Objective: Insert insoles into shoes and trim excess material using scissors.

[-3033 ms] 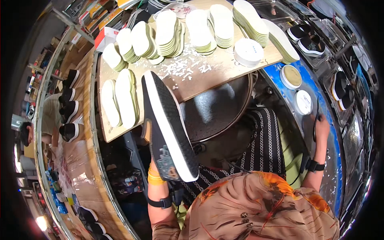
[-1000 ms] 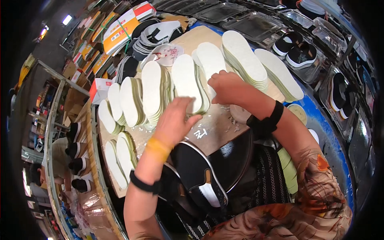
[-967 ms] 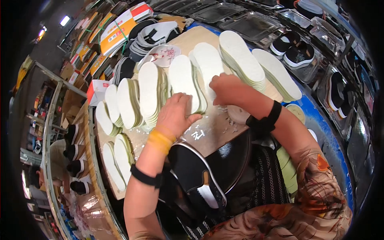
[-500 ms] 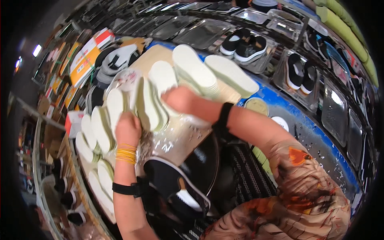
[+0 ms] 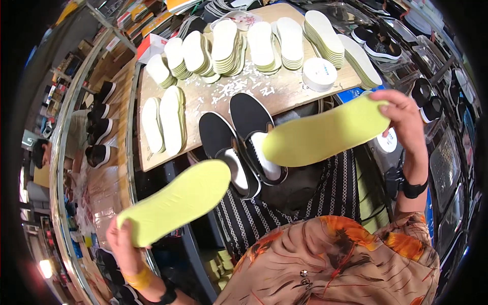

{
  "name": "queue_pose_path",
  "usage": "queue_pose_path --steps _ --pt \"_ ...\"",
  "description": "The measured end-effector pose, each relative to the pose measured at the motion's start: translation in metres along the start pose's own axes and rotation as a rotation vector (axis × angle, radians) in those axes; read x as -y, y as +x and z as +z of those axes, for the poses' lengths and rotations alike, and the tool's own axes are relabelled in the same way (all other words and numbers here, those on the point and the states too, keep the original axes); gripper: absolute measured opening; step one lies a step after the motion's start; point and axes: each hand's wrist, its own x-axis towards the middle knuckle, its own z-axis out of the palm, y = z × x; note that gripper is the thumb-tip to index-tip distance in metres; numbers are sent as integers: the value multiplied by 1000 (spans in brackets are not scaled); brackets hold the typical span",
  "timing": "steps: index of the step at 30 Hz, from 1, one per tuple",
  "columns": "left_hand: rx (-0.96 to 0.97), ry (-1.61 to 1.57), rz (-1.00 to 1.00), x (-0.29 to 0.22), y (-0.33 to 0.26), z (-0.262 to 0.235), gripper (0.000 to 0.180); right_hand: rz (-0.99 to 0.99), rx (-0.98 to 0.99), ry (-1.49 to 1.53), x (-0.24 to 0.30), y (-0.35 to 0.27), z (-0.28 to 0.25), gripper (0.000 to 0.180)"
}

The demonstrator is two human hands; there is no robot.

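Note:
My left hand [image 5: 124,246] grips one end of a yellow-green insole [image 5: 175,201], held low at the left over the floor. My right hand [image 5: 404,114] pinches the far end of a second yellow-green insole [image 5: 323,134], raised at the right above my lap. Between the two insoles, a pair of black slip-on shoes [image 5: 241,142] with white linings lies at the near edge of the wooden table [image 5: 284,91], toes pointing away from me.
Several stacks of white insoles [image 5: 223,46] stand on the table, beside a white round lid [image 5: 319,73]. Black shoes [image 5: 99,127] line a shelf at the left, and more sit in trays [image 5: 376,46] at the right. Another person [image 5: 43,152] sits far left.
Both hands were reaching into the insole stacks on the table. They have pulled back, and each now holds a yellow-green insole. The pair of black shoes now lies at the table edge.

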Motion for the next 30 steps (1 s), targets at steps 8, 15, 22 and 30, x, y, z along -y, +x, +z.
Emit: queue_pose_path --steps 8,15,22,30 --pt "575 916 1016 53 -107 86 21 -1326 436 -829 -11 -84 120 40" --pt "501 1077 1156 94 -25 138 27 -1497 486 -1010 -65 -40 150 33" --pt "680 1295 846 108 28 176 14 -962 686 -1108 -75 16 169 23" --pt "1242 1404 960 119 46 202 16 -922 925 -1049 -61 38 195 10"
